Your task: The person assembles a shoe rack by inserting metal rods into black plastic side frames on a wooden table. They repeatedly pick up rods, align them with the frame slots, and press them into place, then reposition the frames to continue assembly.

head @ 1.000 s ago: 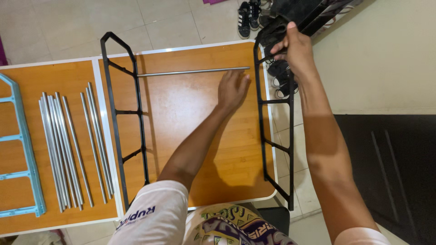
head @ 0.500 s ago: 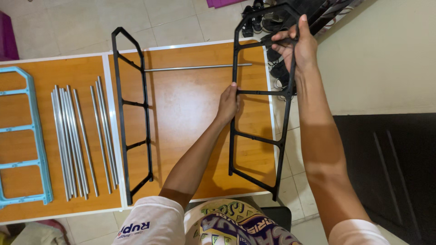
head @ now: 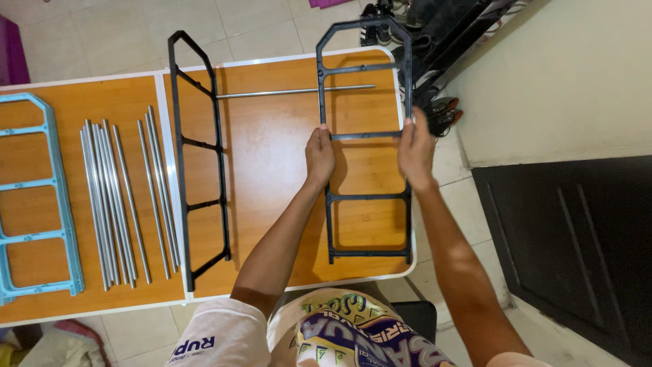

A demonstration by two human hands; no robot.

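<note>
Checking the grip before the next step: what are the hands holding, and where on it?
Both hold the black ladder-shaped frame: left hand on its left side rail, right hand on its right rail, at the second crossbar.

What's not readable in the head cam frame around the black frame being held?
- Head view: the left hand and right hand cover the held black frame at their grip points.
- Whether the metal rod seats in the second black frame: too small.
- Blue frame: cut off by left edge.

The light blue plastic ladder-shaped side frame (head: 41, 197) is cut off by the left edge, and the dark shoe rack (head: 455, 27) by the far edge.
</note>
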